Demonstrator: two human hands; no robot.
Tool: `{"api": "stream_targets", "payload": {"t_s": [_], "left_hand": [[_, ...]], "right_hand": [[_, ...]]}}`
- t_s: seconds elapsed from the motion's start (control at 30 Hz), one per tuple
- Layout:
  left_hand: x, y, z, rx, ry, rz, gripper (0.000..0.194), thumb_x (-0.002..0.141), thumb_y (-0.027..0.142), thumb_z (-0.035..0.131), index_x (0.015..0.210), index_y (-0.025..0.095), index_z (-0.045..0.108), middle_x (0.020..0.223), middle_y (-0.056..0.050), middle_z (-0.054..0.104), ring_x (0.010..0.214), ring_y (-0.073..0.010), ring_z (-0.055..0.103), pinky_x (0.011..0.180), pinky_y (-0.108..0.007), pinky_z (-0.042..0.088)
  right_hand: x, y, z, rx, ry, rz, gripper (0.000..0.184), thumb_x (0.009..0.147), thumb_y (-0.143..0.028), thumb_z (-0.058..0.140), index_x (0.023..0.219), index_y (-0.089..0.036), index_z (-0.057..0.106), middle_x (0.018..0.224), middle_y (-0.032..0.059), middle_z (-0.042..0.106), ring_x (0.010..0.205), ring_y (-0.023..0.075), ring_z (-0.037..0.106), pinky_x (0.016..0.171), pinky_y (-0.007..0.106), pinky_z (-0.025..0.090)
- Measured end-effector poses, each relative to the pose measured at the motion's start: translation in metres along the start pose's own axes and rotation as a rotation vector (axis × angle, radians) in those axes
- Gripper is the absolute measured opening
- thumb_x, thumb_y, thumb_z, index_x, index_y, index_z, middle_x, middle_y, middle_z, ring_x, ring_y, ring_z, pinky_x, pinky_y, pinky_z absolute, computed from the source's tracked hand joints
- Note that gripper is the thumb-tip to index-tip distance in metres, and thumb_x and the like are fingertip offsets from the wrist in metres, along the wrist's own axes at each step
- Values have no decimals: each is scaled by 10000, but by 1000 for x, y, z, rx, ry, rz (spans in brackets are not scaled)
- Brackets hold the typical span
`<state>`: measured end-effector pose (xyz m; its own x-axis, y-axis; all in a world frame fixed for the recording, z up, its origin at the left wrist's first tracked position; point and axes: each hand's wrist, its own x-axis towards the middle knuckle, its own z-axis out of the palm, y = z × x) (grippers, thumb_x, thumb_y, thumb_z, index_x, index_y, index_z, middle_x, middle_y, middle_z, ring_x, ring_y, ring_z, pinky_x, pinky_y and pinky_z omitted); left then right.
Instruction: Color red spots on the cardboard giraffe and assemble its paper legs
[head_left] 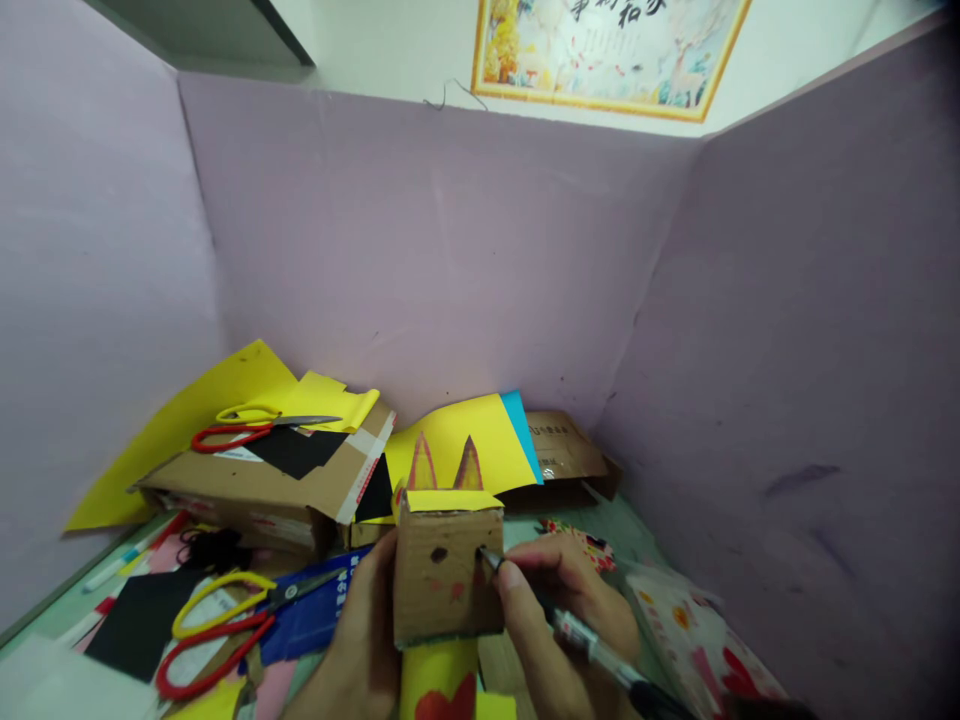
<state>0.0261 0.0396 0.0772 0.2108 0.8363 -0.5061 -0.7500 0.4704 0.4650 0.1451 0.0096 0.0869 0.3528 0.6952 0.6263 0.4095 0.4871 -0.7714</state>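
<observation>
Pinching the pen (600, 652) low down, the right hand (564, 605) needs light strokes on the near, central cardboard box (448, 612), while the left hand (366, 635), its closure hidden, should steady the left side.

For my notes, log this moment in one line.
left hand: holds cardboard head | right hand: pen, tip at head's front | nearby: scissors

Figure (448, 595) upright: brown box head, two pointed ears, yellow body. Pen (576, 635) slanted, tip at one eye.
</observation>
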Motion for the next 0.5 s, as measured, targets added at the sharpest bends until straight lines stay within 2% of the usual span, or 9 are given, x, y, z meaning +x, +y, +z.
{"api": "stream_targets", "payload": {"t_s": [0.17,0.37,0.5], "left_hand": [[0,0,-1,7,-4,-4,359,889,305,479,734,106,733,531,-101,732,757,-322,743,761,-418,566],[1,0,-2,32,-10,8,371,894,240,416,830,79,744,535,-104,731,758,-323,742,752,-422,567],[4,-1,-5,39,13,20,397,905,274,410,847,65,744,543,-115,734,762,-331,741,744,-425,568]], "right_hand": [[1,1,-1,-8,-29,13,164,753,-301,658,618,-209,670,532,5,644,466,147,592,434,200,478],[1,-1,-2,-32,-29,-1,133,743,-252,661,618,-216,683,535,-2,654,469,142,602,447,192,491],[1,-1,-1,-25,-28,4,138,739,-255,656,609,-216,678,530,-5,649,464,144,604,449,197,492]]}}
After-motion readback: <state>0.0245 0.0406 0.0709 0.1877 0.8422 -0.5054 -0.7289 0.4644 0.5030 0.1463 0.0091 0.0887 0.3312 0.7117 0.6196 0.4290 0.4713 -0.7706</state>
